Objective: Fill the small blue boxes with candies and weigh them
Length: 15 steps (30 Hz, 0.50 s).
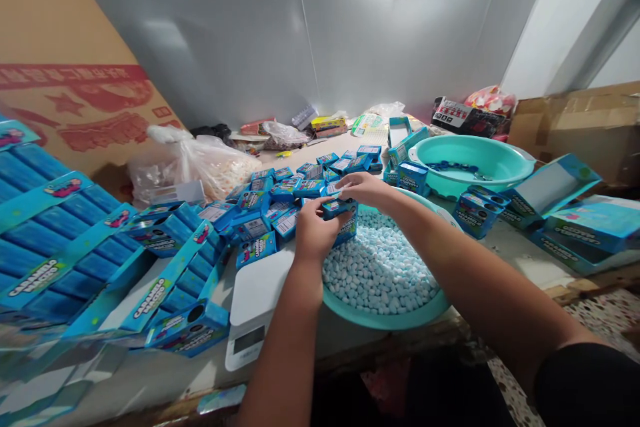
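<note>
My left hand (316, 230) is closed around a small blue candy box (347, 232), held over the left side of a teal basin (395, 320). Pale blue and white candies (385, 267) fill much of that basin. My right hand (367, 188) reaches across from the right, its curved fingers on the top of the same box. Those fingertips are partly hidden, as is the side of the box in my left palm. Left of my hands lies a heap of similar blue boxes (255, 223). A white digital scale (260, 290) sits beside my left forearm.
Display cartons of blue boxes (50, 233) stand at the left, before a large cardboard box (75, 80). A second teal basin (470, 147) holds small dark blue pieces. Opened blue cartons (590, 233) lie right, past my right forearm. A clear bag (205, 160) rests behind the heap.
</note>
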Each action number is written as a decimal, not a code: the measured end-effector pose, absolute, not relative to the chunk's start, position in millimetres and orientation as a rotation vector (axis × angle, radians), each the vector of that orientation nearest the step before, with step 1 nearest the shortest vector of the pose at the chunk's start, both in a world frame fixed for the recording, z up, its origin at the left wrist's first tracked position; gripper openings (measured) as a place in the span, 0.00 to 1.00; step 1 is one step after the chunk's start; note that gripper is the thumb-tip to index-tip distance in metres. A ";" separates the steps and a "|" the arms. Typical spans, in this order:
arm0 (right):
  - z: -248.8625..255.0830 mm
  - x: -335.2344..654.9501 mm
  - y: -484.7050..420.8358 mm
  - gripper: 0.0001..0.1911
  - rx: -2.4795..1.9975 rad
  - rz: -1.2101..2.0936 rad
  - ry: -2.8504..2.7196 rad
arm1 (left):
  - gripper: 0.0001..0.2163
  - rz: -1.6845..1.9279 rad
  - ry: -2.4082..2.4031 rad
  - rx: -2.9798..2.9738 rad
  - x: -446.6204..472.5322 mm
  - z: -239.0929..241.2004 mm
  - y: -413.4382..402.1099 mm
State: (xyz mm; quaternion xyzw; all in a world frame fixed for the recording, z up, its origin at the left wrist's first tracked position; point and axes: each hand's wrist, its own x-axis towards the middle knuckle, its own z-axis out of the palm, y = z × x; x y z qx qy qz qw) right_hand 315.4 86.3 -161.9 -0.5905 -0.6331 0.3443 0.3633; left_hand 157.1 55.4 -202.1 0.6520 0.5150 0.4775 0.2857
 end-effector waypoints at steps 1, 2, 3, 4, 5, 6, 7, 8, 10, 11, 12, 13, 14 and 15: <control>-160.5 316.8 86.7 0.18 -1.552 0.878 -1.632 | 0.23 1.284 1.377 1.743 157.2 -201.6 55.1; -159.6 318.9 87.5 0.19 -1.588 0.860 -1.643 | 0.22 1.296 1.380 1.741 157.2 -201.4 54.8; -159.3 321.7 88.7 0.20 -1.631 0.836 -1.657 | 0.22 1.311 1.389 1.736 157.3 -201.4 54.6; -160.1 324.8 90.2 0.20 -1.678 0.808 -1.673 | 0.22 1.324 1.406 1.733 157.4 -201.8 54.4; -161.9 327.8 91.8 0.20 -1.730 0.781 -1.695 | 0.22 1.334 1.425 1.732 157.4 -202.5 54.3; -164.8 330.3 93.2 0.20 -1.784 0.758 -1.726 | 0.23 1.343 1.442 1.736 157.4 -203.5 54.3; -168.5 332.0 94.2 0.18 -1.844 0.739 -1.771 | 0.24 1.351 1.454 1.741 157.3 -204.5 54.4; -172.8 332.6 94.8 0.15 -1.901 0.730 -1.832 | 0.24 1.362 1.459 1.748 157.2 -205.6 54.5; -181.3 331.0 94.7 0.10 -1.982 0.763 -1.985 | 0.24 1.403 1.462 1.756 156.9 -207.4 55.2; -184.8 329.3 94.3 0.10 -2.003 0.796 -2.063 | 0.24 1.429 1.466 1.756 156.7 -208.0 55.7; -187.5 327.6 94.0 0.10 -2.011 0.829 -2.136 | 0.24 1.452 1.472 1.753 156.6 -208.3 56.2; -189.2 326.3 93.8 0.10 -2.011 0.860 -2.201 | 0.24 1.469 1.478 1.749 156.6 -208.5 56.8; -190.1 325.6 94.0 0.11 -2.007 0.888 -2.257 | 0.24 1.480 1.484 1.744 156.6 -208.5 57.4; -190.3 325.7 94.6 0.12 -2.001 0.914 -2.305 | 0.24 1.485 1.488 1.742 156.6 -208.5 58.0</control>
